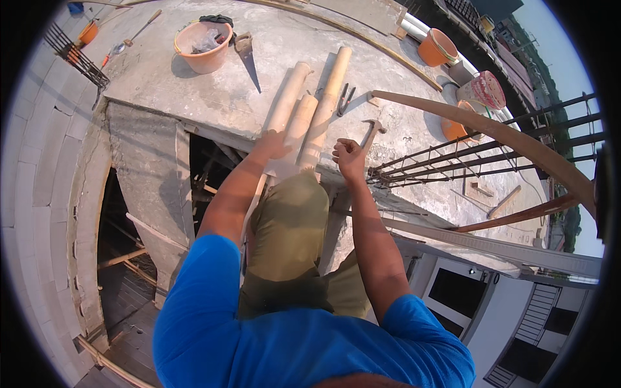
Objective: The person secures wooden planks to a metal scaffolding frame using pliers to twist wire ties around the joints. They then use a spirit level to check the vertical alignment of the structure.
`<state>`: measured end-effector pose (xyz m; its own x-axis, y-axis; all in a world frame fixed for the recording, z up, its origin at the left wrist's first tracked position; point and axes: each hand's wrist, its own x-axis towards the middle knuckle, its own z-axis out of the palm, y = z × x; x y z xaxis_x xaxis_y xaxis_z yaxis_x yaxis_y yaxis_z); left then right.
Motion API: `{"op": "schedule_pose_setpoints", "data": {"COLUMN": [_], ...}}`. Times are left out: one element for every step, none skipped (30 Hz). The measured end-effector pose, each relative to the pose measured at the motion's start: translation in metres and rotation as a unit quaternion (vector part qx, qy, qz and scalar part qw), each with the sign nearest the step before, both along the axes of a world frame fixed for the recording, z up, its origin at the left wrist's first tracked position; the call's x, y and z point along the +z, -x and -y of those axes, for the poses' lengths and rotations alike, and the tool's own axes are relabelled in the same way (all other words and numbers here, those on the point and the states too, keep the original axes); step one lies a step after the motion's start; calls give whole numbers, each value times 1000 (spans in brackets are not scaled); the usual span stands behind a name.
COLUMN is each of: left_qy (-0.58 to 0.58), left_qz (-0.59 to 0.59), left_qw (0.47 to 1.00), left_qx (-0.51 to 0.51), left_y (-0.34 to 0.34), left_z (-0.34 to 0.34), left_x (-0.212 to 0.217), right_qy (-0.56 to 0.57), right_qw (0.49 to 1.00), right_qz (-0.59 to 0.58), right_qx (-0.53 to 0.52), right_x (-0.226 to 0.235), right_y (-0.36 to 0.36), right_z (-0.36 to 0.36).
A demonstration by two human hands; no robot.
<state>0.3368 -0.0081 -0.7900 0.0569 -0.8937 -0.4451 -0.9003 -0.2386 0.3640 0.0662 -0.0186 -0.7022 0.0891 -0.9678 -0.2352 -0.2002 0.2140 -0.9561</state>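
Three lengths of cut bamboo lie side by side on the concrete slab: a left pole, a shorter middle pole and a longer right pole. My left hand lies on the left and middle poles, its fingers stretched out. Beside the right pole, my right hand is closed, fingers curled together; anything in them is too small to make out. Just past it is a claw hammer, its handle end partly behind my hand. Pincers lie beside the right pole. A flat grey piece shows by my knee.
A handsaw lies by an orange bucket. More buckets stand at the far right. Rebar and a curved wooden strip cross the right side. Dark openings drop below the slab edge on the left.
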Motion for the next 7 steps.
{"op": "schedule_pose_setpoints", "data": {"left_qy": [-11, -27, -37, -24, -11, 8, 10], "left_qz": [27, 46, 70, 87, 104, 119, 118], "left_qw": [999, 996, 992, 991, 990, 988, 987], "left_qx": [-33, -70, -99, -102, -98, -96, -105], "left_y": [12, 30, 40, 38, 33, 30, 27], "left_z": [10, 5, 0, -2, -7, -5, 11], "left_x": [-16, -25, -35, -53, -70, -83, -96], "right_qy": [-18, -46, -54, -68, -83, -91, -108], "right_qw": [999, 997, 993, 990, 986, 982, 970], "right_qz": [-10, -27, -82, -108, -134, -161, -218], "right_qx": [-25, -52, -59, -56, -46, -38, -30], "right_x": [-38, -82, -128, -163, -192, -211, -229], "right_y": [9, 28, 44, 46, 44, 45, 48], "right_z": [8, 8, 10, 18, 27, 41, 55]}}
